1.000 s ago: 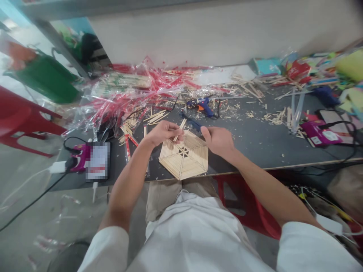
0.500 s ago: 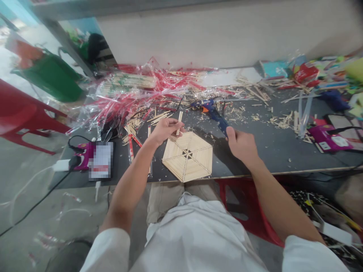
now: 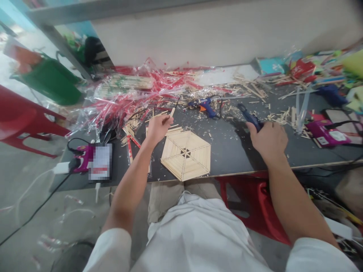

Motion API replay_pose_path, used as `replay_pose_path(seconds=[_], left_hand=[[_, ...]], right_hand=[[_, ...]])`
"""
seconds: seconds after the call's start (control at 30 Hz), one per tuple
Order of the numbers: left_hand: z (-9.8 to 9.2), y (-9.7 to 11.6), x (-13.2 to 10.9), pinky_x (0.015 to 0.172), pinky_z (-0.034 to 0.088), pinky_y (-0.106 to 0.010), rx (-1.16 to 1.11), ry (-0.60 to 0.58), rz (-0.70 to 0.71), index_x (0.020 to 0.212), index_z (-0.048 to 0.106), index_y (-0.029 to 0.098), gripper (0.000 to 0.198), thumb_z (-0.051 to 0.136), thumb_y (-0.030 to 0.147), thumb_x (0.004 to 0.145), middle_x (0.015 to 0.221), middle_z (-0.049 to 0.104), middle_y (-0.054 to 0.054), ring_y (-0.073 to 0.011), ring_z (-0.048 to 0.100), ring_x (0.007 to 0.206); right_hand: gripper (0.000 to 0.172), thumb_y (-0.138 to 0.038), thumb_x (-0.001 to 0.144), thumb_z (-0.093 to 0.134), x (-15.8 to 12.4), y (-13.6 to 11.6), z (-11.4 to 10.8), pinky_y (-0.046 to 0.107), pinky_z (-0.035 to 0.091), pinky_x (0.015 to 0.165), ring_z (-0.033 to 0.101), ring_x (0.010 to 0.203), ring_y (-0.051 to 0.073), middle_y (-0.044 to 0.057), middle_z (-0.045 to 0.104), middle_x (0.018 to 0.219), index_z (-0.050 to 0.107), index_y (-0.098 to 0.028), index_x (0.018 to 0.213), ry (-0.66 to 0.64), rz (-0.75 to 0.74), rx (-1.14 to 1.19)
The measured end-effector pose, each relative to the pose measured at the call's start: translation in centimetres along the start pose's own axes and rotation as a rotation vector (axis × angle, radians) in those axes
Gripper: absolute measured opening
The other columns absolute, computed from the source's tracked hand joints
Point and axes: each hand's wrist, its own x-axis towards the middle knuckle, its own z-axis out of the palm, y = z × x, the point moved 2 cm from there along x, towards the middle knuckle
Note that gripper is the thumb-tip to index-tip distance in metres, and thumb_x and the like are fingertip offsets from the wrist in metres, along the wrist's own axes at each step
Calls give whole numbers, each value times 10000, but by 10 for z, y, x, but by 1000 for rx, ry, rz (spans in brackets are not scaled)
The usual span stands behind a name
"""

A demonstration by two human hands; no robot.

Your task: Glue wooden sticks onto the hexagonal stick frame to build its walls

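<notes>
Hexagonal stick panel [image 3: 197, 153], flat on the counter [image 3: 229, 162] at lower centre of the frame; one corner points to the bottom edge, the opposite one to the top, their axis leaning slightly right. Left hand [image 3: 159, 129]: pinched on a pale stick [image 3: 172, 112], tilted toward upper right. Right hand [image 3: 269, 141]: clamped around a dark blue tool [image 3: 248, 115], its long axis slanting toward upper left.

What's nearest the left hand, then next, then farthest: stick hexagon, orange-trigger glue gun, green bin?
From the left hand:
1. Stick hexagon, just right, nearer the body
2. Glue gun, farther back, right
3. Green bin, far left, off the table
</notes>
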Motion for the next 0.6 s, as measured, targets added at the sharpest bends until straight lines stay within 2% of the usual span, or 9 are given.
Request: replay_pose_path(seconds=[0.1,0.2,0.27,0.33,0.37,0.47,0.53,0.6], left_hand=[[-7,-5,3,783,483,-287,258,78,119,936,790,207,280,573,370,1006,879,796,-61,-182,689,803],[-10,-9,4,840,489,-304,335,58,159,1017,797,210,282,547,341,1026,1048,805,-88,-215,703,926],[-8,-9,4,848,491,-316,383,29,180,1029,798,202,304,522,330,1043,1066,792,-101,-231,699,964],[-6,-7,3,851,494,-318,407,4,190,1036,799,201,319,506,326,1054,1065,781,-102,-233,696,976],[-5,-6,2,855,498,-317,414,-8,188,1045,799,205,316,507,326,1055,1069,780,-98,-229,696,978],[-2,-5,1,893,510,-317,446,-40,185,1051,806,221,287,532,309,1042,1073,782,-88,-220,695,997],[0,-4,0,931,515,-333,485,-69,196,1055,813,225,281,543,301,1037,1069,785,-88,-227,694,1024],[1,-2,-2,960,517,-358,526,-103,195,1071,820,224,288,547,311,1038,1081,782,-94,-247,692,1062]], right_hand=[[953,-747,1022,209,2,10,12,548,337,845,544,1178,549,466,566,1210,599,68,1322,36,41,-68],[991,-748,1017,202,3,12,19,592,360,870,526,1227,585,506,521,1276,545,105,1386,30,44,-67],[908,-674,1035,320,4,9,21,613,365,934,517,1266,604,518,509,1322,516,129,1409,11,62,-69],[758,-552,1026,474,7,1,21,615,348,1036,502,1318,596,483,528,1359,555,108,1391,6,83,-88],[678,-498,1015,521,10,-6,21,609,338,1074,495,1342,579,448,536,1388,592,72,1375,-12,32,-83],[473,-363,999,547,20,-37,17,611,334,1124,487,1380,492,316,588,1420,657,-56,1340,46,-115,36],[370,-301,1007,503,30,-63,14,599,357,1110,512,1351,433,257,655,1334,706,-116,1254,71,-223,150],[336,-278,1019,475,42,-92,14,584,353,1123,525,1325,392,204,702,1238,744,-156,1177,59,-300,249]])
